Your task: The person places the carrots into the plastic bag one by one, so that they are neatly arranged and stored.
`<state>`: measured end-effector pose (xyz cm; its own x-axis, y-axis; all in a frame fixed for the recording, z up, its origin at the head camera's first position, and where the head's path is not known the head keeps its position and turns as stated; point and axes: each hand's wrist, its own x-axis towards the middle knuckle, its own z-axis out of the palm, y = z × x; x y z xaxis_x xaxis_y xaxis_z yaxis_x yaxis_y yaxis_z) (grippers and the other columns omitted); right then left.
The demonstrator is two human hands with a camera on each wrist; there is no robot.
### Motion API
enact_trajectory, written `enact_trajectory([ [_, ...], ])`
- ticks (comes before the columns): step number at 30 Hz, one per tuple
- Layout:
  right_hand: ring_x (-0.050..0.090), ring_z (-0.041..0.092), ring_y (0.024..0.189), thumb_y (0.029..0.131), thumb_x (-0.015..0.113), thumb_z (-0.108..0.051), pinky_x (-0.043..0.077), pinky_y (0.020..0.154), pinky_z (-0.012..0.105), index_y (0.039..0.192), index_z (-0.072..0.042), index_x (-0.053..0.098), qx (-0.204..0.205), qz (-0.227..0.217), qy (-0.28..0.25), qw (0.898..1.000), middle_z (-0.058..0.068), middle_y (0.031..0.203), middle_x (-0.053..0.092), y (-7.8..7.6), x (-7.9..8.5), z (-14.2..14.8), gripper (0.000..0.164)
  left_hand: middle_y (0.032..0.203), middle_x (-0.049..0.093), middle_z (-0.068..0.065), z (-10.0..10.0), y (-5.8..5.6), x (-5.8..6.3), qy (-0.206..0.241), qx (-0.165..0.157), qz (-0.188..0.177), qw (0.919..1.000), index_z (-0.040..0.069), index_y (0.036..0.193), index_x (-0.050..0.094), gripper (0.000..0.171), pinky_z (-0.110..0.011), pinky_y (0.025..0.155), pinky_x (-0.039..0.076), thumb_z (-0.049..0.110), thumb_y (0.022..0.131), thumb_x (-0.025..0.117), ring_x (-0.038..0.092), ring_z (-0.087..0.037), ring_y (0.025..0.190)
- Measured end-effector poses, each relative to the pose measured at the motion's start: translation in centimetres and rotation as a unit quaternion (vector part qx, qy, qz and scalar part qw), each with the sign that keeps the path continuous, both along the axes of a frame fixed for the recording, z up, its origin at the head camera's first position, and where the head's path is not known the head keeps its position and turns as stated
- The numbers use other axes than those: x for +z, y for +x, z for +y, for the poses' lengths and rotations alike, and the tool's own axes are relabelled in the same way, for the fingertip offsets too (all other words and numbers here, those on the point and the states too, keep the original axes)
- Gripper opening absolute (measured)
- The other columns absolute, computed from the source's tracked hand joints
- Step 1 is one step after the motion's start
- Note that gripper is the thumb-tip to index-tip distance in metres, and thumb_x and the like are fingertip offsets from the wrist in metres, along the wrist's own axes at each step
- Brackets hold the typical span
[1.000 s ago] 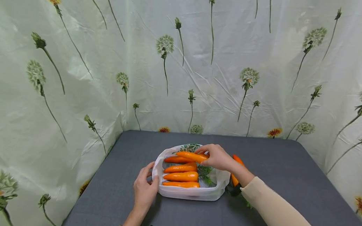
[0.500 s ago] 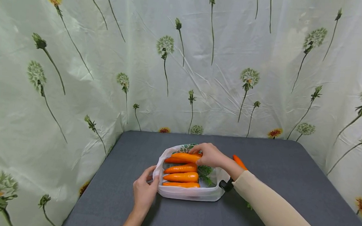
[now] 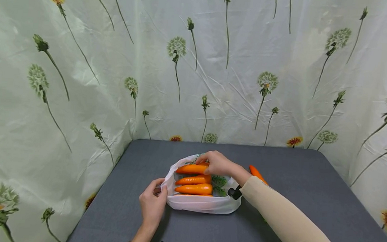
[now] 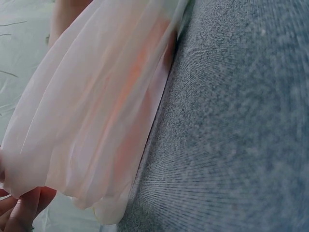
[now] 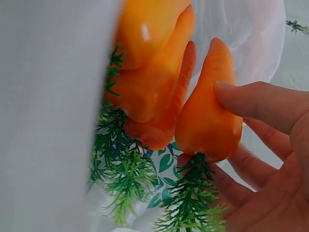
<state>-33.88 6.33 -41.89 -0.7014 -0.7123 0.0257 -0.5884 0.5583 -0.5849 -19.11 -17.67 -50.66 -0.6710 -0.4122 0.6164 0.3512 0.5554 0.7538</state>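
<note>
Head view: the left hand point(image 3: 152, 202) pinches the near-left rim of the white bag point(image 3: 204, 204) between thumb and fingers. The right hand point(image 3: 219, 164) grips the held carrot point(image 5: 206, 118), thumb on the upper side and fingers behind it. The hands are apart, at opposite sides of the bag opening.

The held carrot sits within the bag opening at its far side, tip directed left in the head view, its green top hanging below the thick end in the right wrist view. Whether it touches the bag floor cannot be determined.

Further carrots point(image 3: 193, 189) lie side by side in the bag, tips left; the nearest is mostly hidden by the bag's front wall. Green fronds point(image 3: 219, 185) occupy the right part of the interior.

The bag rests on the grey table point(image 3: 124, 195). One loose carrot point(image 3: 256, 173) lies on the table to the right of the bag, partly covered by the beige sleeve point(image 3: 294, 221). A dandelion-print curtain point(image 3: 150, 58) hangs behind the table.
</note>
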Motion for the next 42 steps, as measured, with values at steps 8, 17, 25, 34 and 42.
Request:
enact_trajectory([
  [8,0.059,0.024,0.119,0.08,0.074,0.006,0.053,0.091,0.039,0.124,-0.017,0.073,-0.014,-0.011,0.008,1.0,0.0,0.125,0.068,-0.6,-0.7,-0.5,0.049,0.092,0.073,-0.006,-0.1,0.0,0.1,0.001,0.009,0.019,0.9998,0.004,0.104,0.075,0.023,-0.013,0.059,0.051,-0.003,0.082,0.076,0.068,-0.014,0.067],
  [17,0.059,0.023,0.115,0.08,0.075,0.004,0.052,0.09,0.039,0.124,-0.019,0.073,-0.011,-0.001,0.017,1.0,-0.001,0.125,0.067,-0.8,-1.1,-0.7,0.05,0.095,0.072,-0.006,-0.2,-0.1,0.1,-0.017,0.016,0.022,0.9995,0.004,0.103,0.074,0.023,-0.012,0.061,0.052,-0.003,0.081,0.077,0.069,-0.015,0.069],
  [25,0.06,0.023,0.115,0.08,0.076,0.004,0.052,0.091,0.039,0.125,-0.019,0.072,0.007,0.018,0.03,0.999,0.0,0.123,0.068,-0.7,-1.2,-1.0,0.05,0.099,0.07,-0.006,-0.2,-0.1,0.1,-0.019,-0.001,0.002,0.9998,0.005,0.107,0.073,0.025,-0.013,0.06,0.052,-0.001,0.083,0.076,0.069,-0.014,0.069],
  [34,0.06,0.028,0.115,0.082,0.078,-0.001,0.052,0.092,0.044,0.126,-0.015,0.072,0.006,0.034,0.034,0.999,0.006,0.123,0.068,-0.1,-0.6,-0.9,0.046,0.101,0.071,-0.004,-0.1,-0.1,-0.1,-0.015,-0.004,-0.012,0.9998,0.007,0.108,0.073,0.026,-0.014,0.061,0.053,0.001,0.083,0.077,0.069,-0.011,0.07],
  [42,0.058,0.034,0.119,0.086,0.076,-0.006,0.05,0.093,0.048,0.129,-0.013,0.069,-0.009,0.029,-0.003,1.0,0.008,0.128,0.064,0.9,1.2,0.5,0.044,0.101,0.07,-0.003,-0.1,0.0,0.0,-0.011,-0.011,-0.007,0.9999,0.007,0.108,0.073,0.027,-0.015,0.06,0.053,-0.001,0.083,0.077,0.068,-0.011,0.07],
])
